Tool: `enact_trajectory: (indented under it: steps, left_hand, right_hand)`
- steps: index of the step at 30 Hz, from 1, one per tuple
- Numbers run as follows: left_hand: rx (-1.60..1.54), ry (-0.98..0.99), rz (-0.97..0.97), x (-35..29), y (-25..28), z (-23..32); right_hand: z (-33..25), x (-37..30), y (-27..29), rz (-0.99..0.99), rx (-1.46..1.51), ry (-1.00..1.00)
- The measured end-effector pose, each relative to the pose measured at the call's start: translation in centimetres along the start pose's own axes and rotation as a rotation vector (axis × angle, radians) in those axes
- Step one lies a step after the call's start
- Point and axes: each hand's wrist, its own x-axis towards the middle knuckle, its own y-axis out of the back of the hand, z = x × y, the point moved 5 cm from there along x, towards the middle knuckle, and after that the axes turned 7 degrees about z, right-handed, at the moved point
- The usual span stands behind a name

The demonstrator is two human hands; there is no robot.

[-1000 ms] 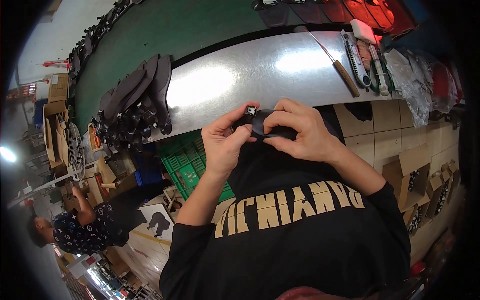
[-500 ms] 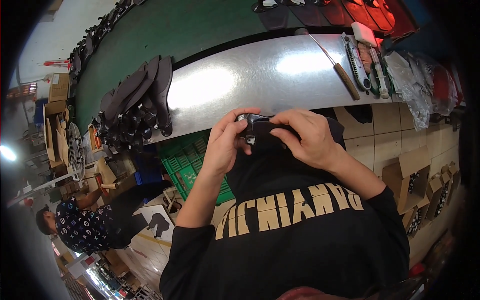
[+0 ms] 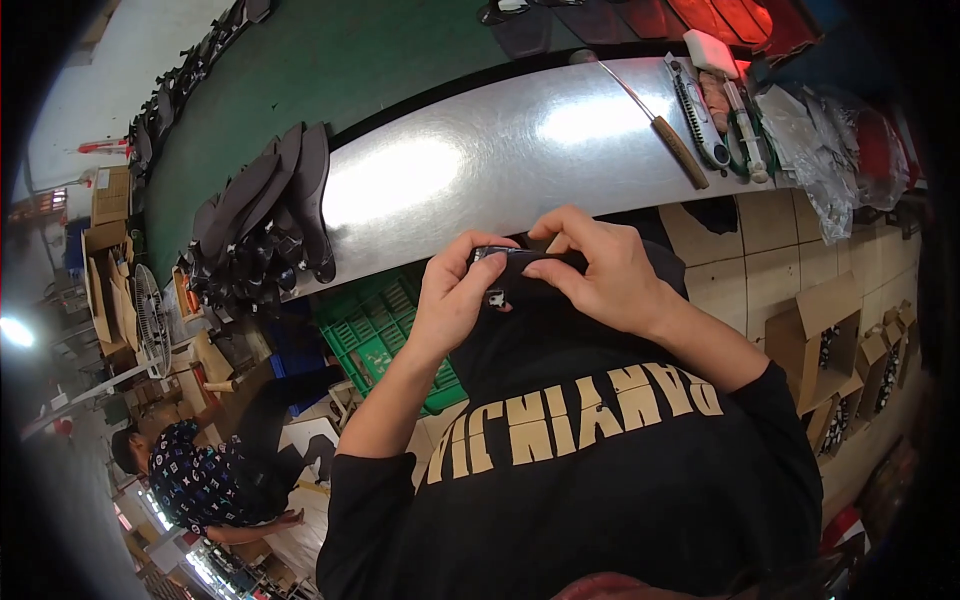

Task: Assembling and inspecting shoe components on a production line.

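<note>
A dark sandal (image 3: 517, 262) with a shiny black strap sits between my two hands, over my lap near the front edge of the metal bench (image 3: 430, 225). My left hand (image 3: 460, 295) pinches its strap end, thumb on top and fingers curled beneath. From the other side my right hand (image 3: 605, 270) has its thumb and bent forefinger at the dark sole; the fingers partly hide the contact. A heap of similar dark sandals (image 3: 265, 195) lies at the bench's left end.
Behind the bench runs a green belt (image 3: 380, 60) bearing more soles. At right lie a wooden-handled tool (image 3: 680, 150), a cutter knife (image 3: 697, 112), a white block (image 3: 710, 53) and plastic bags (image 3: 825, 175). Below are a green crate (image 3: 370, 330) and cardboard boxes (image 3: 815, 340). A person (image 3: 215, 470) bends at left.
My right forefinger has lifted a little and bent away from the sandal. The sandal has tilted slightly. The view has shifted a bit, and the person at left has moved lower.
</note>
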Motion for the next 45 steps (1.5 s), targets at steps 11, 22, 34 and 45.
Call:
enact_trajectory:
  steps: [11, 22, 34, 45]
  left_hand:
    - [-0.059, -0.324, 0.108, -0.6, 1.7, 3.0]
    - [-0.942, 0.202, 0.352, 4.0, 7.2, -6.0]
    - [-1.202, 0.420, 0.231, 4.5, -0.5, -4.8]
    - [-1.032, 0.287, 0.441, 4.7, -0.3, -5.4]
  right_hand:
    - [1.2, 5.1, 1.6, -0.205, 0.382, -0.176]
    - [10.6, 3.6, 7.2, 0.411, -0.849, 0.079]
    - [5.1, -1.0, -4.5, -0.192, 0.417, -0.303]
    - [3.9, -1.7, -3.9, -0.086, 0.359, -0.310]
